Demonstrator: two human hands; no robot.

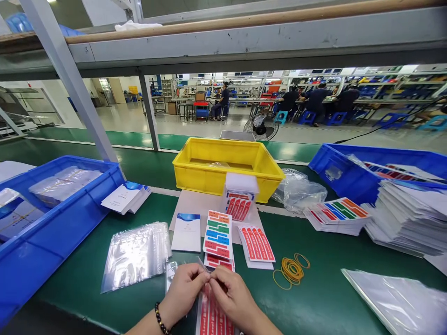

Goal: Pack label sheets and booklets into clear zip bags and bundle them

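My left hand (186, 286) and my right hand (234, 294) meet at the front of the bench, fingers pinched together on the top edge of a transparent plastic bag (199, 309). Inside it shows a sticker sheet with red stripes (214, 321). The fingers hide part of the bag's opening. Just beyond my hands lie a multicoloured sticker sheet (218, 235), a white booklet with a blue top (186, 232) and a pile of red sticker sheets (257, 245). Left of my hands is a stack of transparent bags (134, 256).
A yellow bin (223, 179) stands behind the stacks, with blue bins at left (80, 204) and right (345, 172). Rubber bands (292, 271) lie to the right, near a tall paper stack (408, 218) and a plastic sheet pile (401, 298). A shelf beam (244, 44) crosses overhead.
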